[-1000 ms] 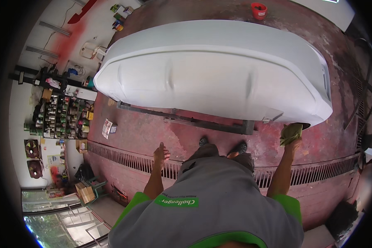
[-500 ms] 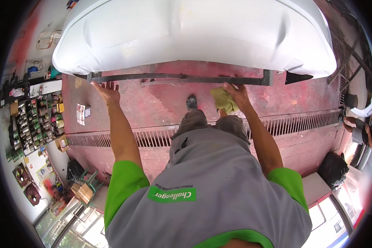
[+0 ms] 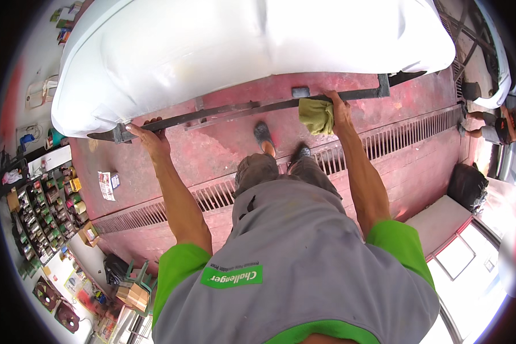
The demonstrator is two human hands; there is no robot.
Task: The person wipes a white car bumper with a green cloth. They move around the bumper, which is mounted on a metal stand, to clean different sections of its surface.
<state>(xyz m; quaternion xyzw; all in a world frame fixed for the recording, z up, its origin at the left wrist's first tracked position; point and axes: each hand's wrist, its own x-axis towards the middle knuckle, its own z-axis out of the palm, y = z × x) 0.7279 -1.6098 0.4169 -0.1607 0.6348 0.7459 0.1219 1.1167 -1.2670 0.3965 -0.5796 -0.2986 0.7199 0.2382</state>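
A large white curved panel (image 3: 212, 51), which looks like a car body part, fills the far side. Along its near edge runs a dark metal bar (image 3: 229, 110), part of a frame under the panel. My left hand (image 3: 152, 140) is closed around the bar near its left end, thumb on the near side. Toward the right end, my right hand (image 3: 341, 112) grips the same bar. An olive-green cloth (image 3: 315, 116) hangs from that right hand, against the bar. The panel and bar slant, with their left end nearer me.
Behind my feet a floor grate (image 3: 384, 135) crosses the red floor (image 3: 212, 152). A printed sheet (image 3: 106, 186) lies at left, near shelves of cans (image 3: 49, 215). A black bag (image 3: 467, 186) sits at right. Farther right another person (image 3: 504, 126) is partly visible.
The panel and bar have turned, left end toward me and right end away. My left hand has closed around the bar. My feet have shifted, and the cloth now hangs higher by the bar.
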